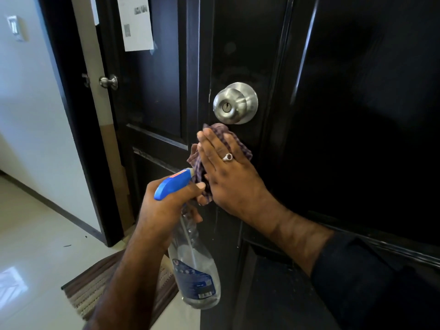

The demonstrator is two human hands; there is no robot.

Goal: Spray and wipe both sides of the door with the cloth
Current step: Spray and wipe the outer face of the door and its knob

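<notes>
The door point(333, 115) may end up streaked if wiping skirts the knob point(235, 103), the edge beside it seemingly untouched. Just below the knob, the right hand point(228, 170) lies flat, pressing the cloth point(238, 144) to the door. Lower left of the knob, the left hand point(171, 206) grips the spray bottle point(195, 270).

Your right hand point(228, 172) wears one ring point(227, 157) on the ring finger: a silver-toned band with a raised oval setting and a dark, reddish-purple stone in the middle. Your right forearm is bare from the wrist up to a dark sleeve point(371, 279), navy or black, with a soft, slightly creased cuff edge that ends partway along the forearm. Your left hand point(170, 206) carries no ring or band that shows, and your left forearm is bare to the bottom edge of the view. Your fingernails are short and unpainted.
</notes>
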